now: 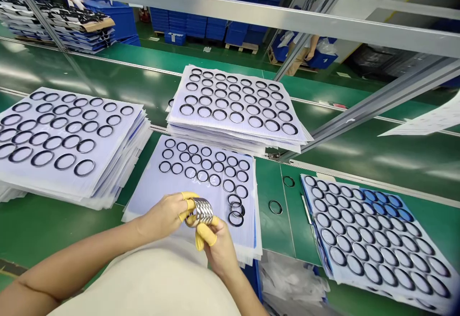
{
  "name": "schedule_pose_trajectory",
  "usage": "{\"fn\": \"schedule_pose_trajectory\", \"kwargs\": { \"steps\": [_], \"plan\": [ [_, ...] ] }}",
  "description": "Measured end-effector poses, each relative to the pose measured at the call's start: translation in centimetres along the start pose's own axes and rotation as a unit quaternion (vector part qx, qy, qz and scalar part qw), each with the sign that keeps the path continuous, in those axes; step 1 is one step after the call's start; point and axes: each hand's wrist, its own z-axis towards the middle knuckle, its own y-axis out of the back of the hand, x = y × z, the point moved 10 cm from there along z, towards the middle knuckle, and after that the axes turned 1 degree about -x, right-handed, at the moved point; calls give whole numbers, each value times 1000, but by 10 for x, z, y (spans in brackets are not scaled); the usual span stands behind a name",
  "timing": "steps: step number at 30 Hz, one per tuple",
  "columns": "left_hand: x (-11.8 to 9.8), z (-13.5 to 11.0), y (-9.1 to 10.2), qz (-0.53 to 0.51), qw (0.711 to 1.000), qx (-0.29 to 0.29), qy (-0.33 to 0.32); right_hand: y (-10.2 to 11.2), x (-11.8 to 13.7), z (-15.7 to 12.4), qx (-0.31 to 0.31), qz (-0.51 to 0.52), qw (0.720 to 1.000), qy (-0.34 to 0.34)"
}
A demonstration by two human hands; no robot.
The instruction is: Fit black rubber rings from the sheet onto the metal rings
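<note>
Closest to the camera, the left hand (163, 215) and the right hand (220, 248), both wearing yellow rubber finger cots (205, 233), are closed together around a short stack of shiny silver metal rings (202, 210). The left pinches it from the side and the right grips it from below. The stack is held just above the near part of a white plastic sheet (147, 189), whose far rows hold black-rimmed rings (201, 163) while its near part is bare. To the right, two loose black rings (275, 207) lie on the green table (273, 230), beside a pile of ring-covered sheets on blue backing (377, 239). A thick pile of similar sheets (64, 139) sits to the left, and another pile (233, 100) lies beyond on the green conveyor belt (151, 86). Farther back stand stacked blue plastic crates (187, 21), where another person (304, 48) is at a blue bin
</note>
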Motion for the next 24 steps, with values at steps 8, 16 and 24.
{"fn": "schedule_pose_trajectory", "kwargs": {
  "steps": [8,16,24],
  "plan": [
    [79,-52,35,-12,980,-183,71,2,-47,27,-61,-92,993,29],
    [168,-116,26,116,978,-154,75,-13,-85,45,-32,-409,886,217],
    [212,-151,-20,166,985,-45,1,-59,-133,53,43,-609,724,320]
  ]
}}
